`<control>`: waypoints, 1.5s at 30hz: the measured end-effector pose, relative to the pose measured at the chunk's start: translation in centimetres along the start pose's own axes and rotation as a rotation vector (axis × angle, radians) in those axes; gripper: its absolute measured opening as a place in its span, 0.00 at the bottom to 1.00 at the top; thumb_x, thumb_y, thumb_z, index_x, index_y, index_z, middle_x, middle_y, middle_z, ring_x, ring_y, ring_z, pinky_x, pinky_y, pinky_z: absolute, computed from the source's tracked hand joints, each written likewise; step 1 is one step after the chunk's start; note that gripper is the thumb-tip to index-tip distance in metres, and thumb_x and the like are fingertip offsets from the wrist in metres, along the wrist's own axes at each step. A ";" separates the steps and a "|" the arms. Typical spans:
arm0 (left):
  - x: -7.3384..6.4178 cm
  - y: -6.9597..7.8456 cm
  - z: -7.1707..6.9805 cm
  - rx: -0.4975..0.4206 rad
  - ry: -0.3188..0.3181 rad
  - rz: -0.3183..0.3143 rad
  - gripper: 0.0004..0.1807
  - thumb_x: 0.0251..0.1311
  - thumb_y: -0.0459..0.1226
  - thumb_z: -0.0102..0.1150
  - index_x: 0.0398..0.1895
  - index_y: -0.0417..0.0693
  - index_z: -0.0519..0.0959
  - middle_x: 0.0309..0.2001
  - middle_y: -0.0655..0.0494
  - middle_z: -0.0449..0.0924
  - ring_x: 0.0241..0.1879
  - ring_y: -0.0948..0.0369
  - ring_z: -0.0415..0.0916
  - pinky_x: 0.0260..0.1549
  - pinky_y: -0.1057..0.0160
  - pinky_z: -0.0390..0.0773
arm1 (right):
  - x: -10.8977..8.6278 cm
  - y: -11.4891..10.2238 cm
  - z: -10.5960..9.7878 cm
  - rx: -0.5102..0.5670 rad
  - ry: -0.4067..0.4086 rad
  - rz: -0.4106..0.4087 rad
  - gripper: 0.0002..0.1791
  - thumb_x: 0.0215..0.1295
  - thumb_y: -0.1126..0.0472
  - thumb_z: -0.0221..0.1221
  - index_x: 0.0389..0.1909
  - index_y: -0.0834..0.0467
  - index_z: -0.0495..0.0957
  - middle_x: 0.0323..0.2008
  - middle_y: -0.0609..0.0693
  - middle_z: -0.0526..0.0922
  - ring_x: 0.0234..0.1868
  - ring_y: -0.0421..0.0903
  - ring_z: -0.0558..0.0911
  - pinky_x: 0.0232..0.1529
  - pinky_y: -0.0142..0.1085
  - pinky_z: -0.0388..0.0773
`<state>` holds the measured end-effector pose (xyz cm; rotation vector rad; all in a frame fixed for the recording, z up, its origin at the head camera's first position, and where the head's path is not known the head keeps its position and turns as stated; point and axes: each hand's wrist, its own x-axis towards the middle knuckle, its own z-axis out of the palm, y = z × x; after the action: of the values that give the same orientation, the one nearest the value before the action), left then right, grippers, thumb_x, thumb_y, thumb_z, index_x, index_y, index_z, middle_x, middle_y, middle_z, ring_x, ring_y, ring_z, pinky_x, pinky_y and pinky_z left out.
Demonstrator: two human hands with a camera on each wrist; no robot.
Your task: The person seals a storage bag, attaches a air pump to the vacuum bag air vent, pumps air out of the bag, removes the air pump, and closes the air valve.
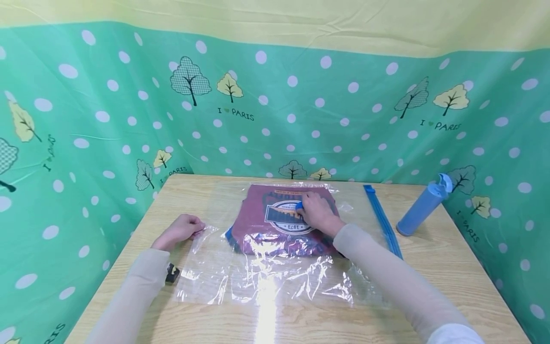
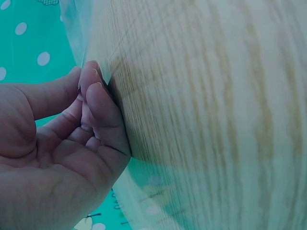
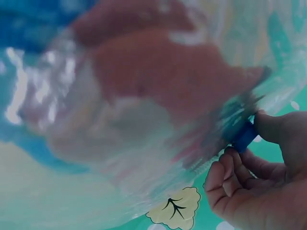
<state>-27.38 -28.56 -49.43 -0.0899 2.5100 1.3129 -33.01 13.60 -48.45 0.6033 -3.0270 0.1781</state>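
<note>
A clear plastic storage bag (image 1: 206, 286) lies flat on the wooden table, with a folded maroon T-shirt (image 1: 253, 210) inside, its printed badge facing up. Dark blue cloth (image 1: 234, 241) shows under the shirt's edges. My left hand (image 1: 186, 228) pinches the bag's left edge between thumb and fingers; in the left wrist view the fingers (image 2: 100, 103) rest low against the tabletop. Over the shirt, my right hand (image 1: 317, 210) pinches a small blue plastic piece (image 3: 245, 136) between thumb and fingertips. Along the bag's right side runs a blue zip strip (image 1: 382, 220).
A blue hand pump (image 1: 423, 208) stands tilted at the table's right, past the zip strip. Beside my left wrist is a small black object (image 1: 172, 273). Green dotted curtain (image 1: 301, 129) encloses the table (image 1: 455, 267) at the back and sides.
</note>
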 end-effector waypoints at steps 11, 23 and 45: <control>-0.2 0.0 0.0 0.006 0.003 0.008 0.10 0.76 0.31 0.55 0.34 0.36 0.80 0.30 0.53 0.78 0.30 0.60 0.73 0.29 0.67 0.77 | 0.0 0.1 -0.4 0.024 -0.069 -0.039 0.22 0.70 0.64 0.65 0.61 0.67 0.74 0.59 0.63 0.76 0.61 0.61 0.76 0.59 0.56 0.79; -0.1 -0.1 0.0 0.007 0.000 -0.002 0.11 0.76 0.31 0.55 0.34 0.37 0.80 0.29 0.53 0.77 0.29 0.60 0.72 0.29 0.67 0.76 | -0.4 0.3 -0.3 0.058 -0.053 -0.038 0.24 0.73 0.63 0.62 0.66 0.67 0.71 0.64 0.64 0.74 0.66 0.62 0.73 0.63 0.58 0.76; -0.2 0.0 0.0 0.014 0.002 -0.005 0.11 0.77 0.32 0.54 0.34 0.37 0.80 0.28 0.53 0.76 0.29 0.60 0.72 0.29 0.66 0.75 | -1.5 1.8 -0.8 0.150 0.009 -0.004 0.28 0.73 0.63 0.63 0.69 0.70 0.70 0.61 0.67 0.76 0.65 0.65 0.73 0.69 0.61 0.68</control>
<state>-27.20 -28.56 -49.40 -0.0947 2.5190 1.2932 -32.33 15.93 -47.99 0.6173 -3.0228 0.4091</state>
